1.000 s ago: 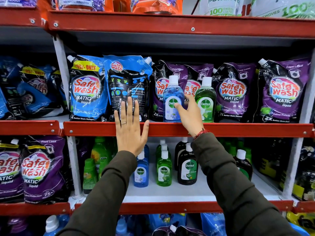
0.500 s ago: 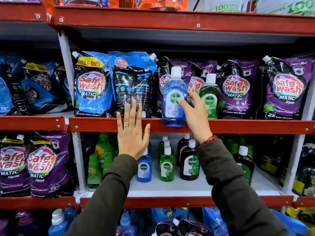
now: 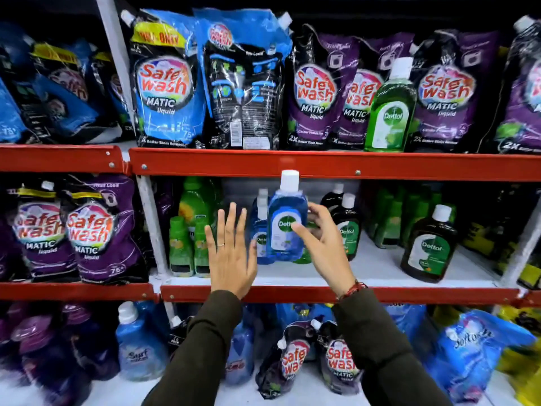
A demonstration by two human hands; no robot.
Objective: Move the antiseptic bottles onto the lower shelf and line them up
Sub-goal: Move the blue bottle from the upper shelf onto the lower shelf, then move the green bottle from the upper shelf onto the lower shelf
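A blue Dettol bottle [image 3: 288,222] is held upright by the right hand [image 3: 325,244], the thumb laid across its label and the other fingers [image 3: 314,210] wrapped behind its right side. It is carried just under the red front rail of the upper shelf [image 3: 322,165], over the middle of the lower shelf [image 3: 380,268]; whether its base is already touching the shelf cannot be told. The left hand [image 3: 231,253] is held open beside it, fingers spread wide, nothing gripped.

On the lower shelf, smaller blue Dettol bottles [image 3: 260,230] are seen just behind the carried one, dark brown Dettol bottles [image 3: 347,224] to its right, and one more brown bottle [image 3: 429,244] well apart toward the right end.

The task is judged to be partly done. One green Dettol bottle [image 3: 390,109] is left on the upper shelf among the Safewash pouches [image 3: 314,92], so a further transfer is needed, and the lining-up along the lower shelf is not yet finished.
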